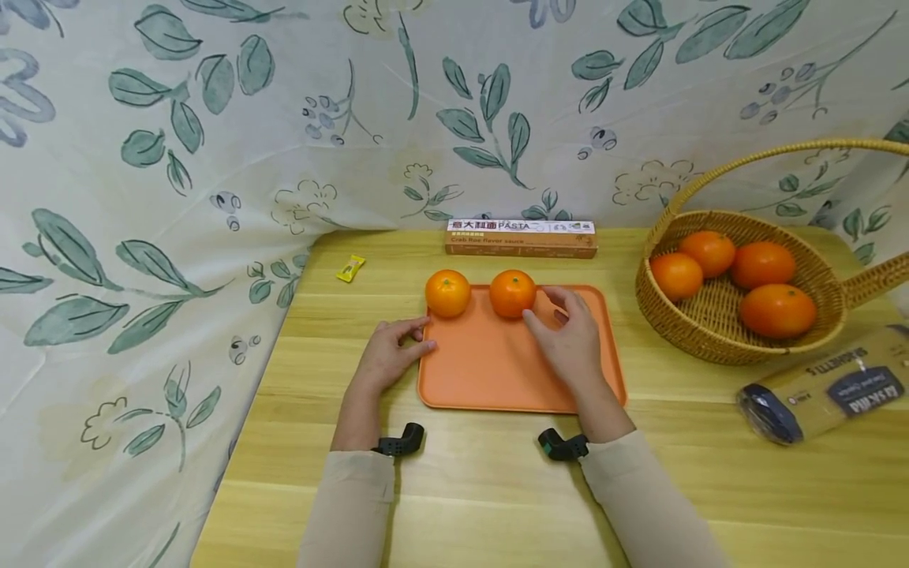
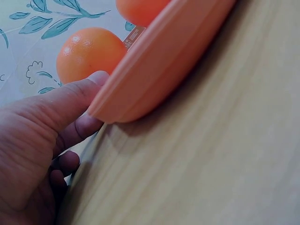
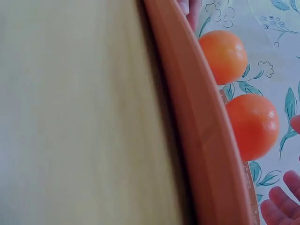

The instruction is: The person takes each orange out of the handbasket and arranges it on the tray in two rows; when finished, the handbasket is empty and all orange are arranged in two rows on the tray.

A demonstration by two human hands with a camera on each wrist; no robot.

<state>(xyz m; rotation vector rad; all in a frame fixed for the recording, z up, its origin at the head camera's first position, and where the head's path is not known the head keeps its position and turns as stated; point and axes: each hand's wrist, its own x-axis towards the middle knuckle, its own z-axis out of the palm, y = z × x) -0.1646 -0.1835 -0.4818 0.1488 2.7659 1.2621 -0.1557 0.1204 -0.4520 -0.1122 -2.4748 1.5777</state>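
An orange-coloured tray [image 1: 490, 363] lies on the wooden table with two oranges along its far side. My left hand [image 1: 387, 355] pinches the tray's left rim, thumb [image 2: 97, 78] on top and fingers at the edge below. Just beyond that thumb is the left orange [image 1: 447, 293]. My right hand [image 1: 568, 339] is over the tray's right half, thumb and fingers spread beside the right orange [image 1: 513, 294]. In the right wrist view, that hand's fingers [image 3: 281, 201] show loosely bent, with a gap between them and the orange [image 3: 253, 126].
A brown pasta box [image 1: 521, 241] stands behind the tray. To the right is a wicker basket [image 1: 710, 347] with a tall handle, holding several oranges. A spaghetti bag [image 1: 824, 386] lies in front of the basket. A small yellow packet [image 1: 351, 268] sits at the back left.
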